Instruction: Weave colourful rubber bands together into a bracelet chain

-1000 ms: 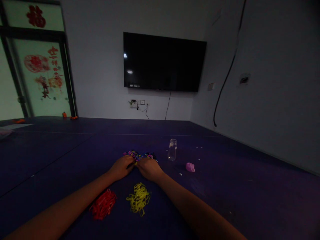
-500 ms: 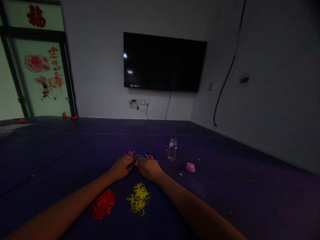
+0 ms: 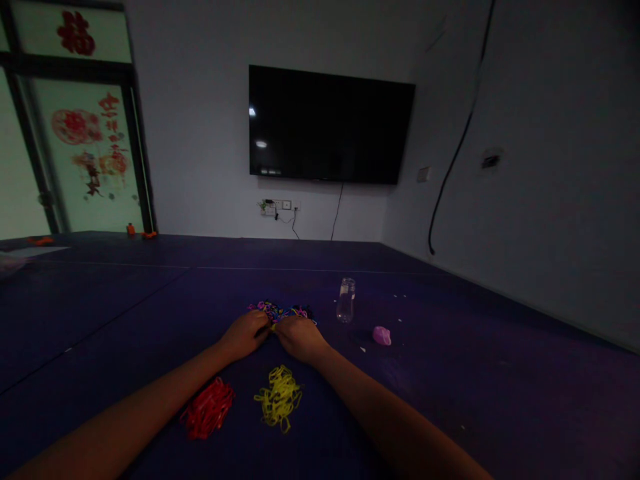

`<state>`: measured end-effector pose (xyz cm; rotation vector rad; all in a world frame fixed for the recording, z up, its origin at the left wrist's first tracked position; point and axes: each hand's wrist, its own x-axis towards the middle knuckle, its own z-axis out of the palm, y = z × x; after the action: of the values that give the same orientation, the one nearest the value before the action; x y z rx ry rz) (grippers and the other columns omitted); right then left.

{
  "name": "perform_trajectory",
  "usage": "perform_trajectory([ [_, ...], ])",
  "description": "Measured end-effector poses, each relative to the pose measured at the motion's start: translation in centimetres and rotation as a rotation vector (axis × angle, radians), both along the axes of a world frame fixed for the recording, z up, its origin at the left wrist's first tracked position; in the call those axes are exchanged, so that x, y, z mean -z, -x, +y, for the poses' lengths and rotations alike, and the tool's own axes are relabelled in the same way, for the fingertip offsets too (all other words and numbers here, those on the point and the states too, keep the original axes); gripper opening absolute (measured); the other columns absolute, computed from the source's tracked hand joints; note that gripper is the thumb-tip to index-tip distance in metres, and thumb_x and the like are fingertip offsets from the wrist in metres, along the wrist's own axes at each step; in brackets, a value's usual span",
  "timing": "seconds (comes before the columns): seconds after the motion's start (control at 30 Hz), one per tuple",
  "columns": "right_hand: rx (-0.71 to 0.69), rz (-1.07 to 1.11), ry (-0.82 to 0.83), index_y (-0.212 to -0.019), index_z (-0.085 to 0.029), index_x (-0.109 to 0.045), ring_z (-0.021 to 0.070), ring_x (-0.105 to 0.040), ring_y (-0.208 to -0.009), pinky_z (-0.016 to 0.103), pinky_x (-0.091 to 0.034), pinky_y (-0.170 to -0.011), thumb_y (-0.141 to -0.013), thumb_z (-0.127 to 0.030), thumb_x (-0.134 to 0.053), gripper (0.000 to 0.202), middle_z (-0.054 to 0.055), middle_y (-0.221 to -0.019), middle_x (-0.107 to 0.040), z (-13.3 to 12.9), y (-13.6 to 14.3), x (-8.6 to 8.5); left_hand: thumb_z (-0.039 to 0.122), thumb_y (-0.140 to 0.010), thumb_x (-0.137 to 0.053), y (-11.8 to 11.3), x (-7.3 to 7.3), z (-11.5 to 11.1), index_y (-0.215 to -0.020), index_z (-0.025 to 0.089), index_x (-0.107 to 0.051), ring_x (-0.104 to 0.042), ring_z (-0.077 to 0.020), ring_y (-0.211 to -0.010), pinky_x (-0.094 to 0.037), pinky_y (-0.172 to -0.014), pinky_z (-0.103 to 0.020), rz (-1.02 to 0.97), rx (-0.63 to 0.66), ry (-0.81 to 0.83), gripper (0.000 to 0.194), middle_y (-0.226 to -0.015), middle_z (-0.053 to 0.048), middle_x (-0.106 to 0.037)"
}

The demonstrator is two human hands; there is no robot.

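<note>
My left hand (image 3: 246, 334) and my right hand (image 3: 302, 338) are close together at the near side of a pile of mixed-colour rubber bands (image 3: 273, 309). Both have curled fingers. A bit of a yellow rubber band (image 3: 273, 327) shows between them, pinched at the fingertips, which are mostly hidden behind the hands. Nearer to me, between my forearms, lies a loose heap of yellow rubber bands (image 3: 280, 398). Left of it, beside my left forearm, is a heap of red rubber bands (image 3: 209, 408).
A clear, open-topped bottle (image 3: 345, 303) stands upright right of the pile. A crumpled pink lump (image 3: 382, 335) lies nearer, with small white scraps around it. Everything rests on a wide purple-blue surface (image 3: 125, 293). A television (image 3: 330, 127) hangs on the far wall.
The view has shifted very slightly. Both hands stay at the mixed pile, with yellow still showing between them.
</note>
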<state>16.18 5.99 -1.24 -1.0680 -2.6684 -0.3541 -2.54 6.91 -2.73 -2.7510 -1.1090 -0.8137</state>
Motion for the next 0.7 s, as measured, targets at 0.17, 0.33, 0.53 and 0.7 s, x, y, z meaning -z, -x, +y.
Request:
perform_trajectory([
  [0.17, -0.003, -0.004, 0.002, -0.092, -0.015, -0.064, 0.0197, -0.062, -0.090, 0.028, -0.044, -0.078, -0.091, -0.018, -0.040, 0.024, 0.010, -0.097, -0.068, 0.02, 0.04, 0.04, 0.014, -0.086, -0.047, 0.08, 0.19, 0.24, -0.073, 0.018, -0.052, -0.053, -0.0183, -0.078, -0.041, -0.069, -0.028, -0.003, -0.003, -0.006, 0.014, -0.075, -0.004, -0.057],
  [0.33, 0.012, -0.015, -0.007, -0.092, -0.015, -0.064, 0.0198, -0.062, -0.090, 0.028, -0.044, -0.078, -0.091, -0.018, -0.039, 0.025, 0.011, -0.096, -0.068, -0.02, 0.08, 0.05, 0.014, -0.086, -0.048, 0.16, 0.43, 0.44, -0.074, 0.018, -0.051, -0.053, -0.0183, -0.078, -0.040, -0.069, -0.028, -0.009, -0.002, -0.008, 0.013, -0.076, -0.004, -0.057],
  [0.53, 0.011, -0.017, -0.003, -0.091, -0.015, -0.064, 0.0191, -0.062, -0.090, 0.027, -0.043, -0.078, -0.091, -0.018, -0.040, 0.024, 0.010, -0.096, -0.068, -0.10, 0.08, -0.08, 0.014, -0.087, -0.049, 0.13, 0.49, 0.42, -0.073, 0.018, -0.050, -0.054, -0.0183, -0.077, -0.040, -0.068, -0.027, -0.017, -0.015, -0.002, 0.014, -0.076, -0.004, -0.057],
  [0.7, 0.004, -0.003, -0.009, -0.090, -0.015, -0.064, 0.0192, -0.062, -0.090, 0.026, -0.043, -0.077, -0.091, -0.019, -0.041, 0.023, 0.010, -0.095, -0.068, -0.06, 0.08, -0.01, 0.014, -0.087, -0.047, 0.12, 0.46, 0.44, -0.074, 0.017, -0.052, -0.054, -0.0183, -0.078, -0.041, -0.069, -0.028, -0.001, -0.003, -0.007, 0.014, -0.076, -0.004, -0.058],
])
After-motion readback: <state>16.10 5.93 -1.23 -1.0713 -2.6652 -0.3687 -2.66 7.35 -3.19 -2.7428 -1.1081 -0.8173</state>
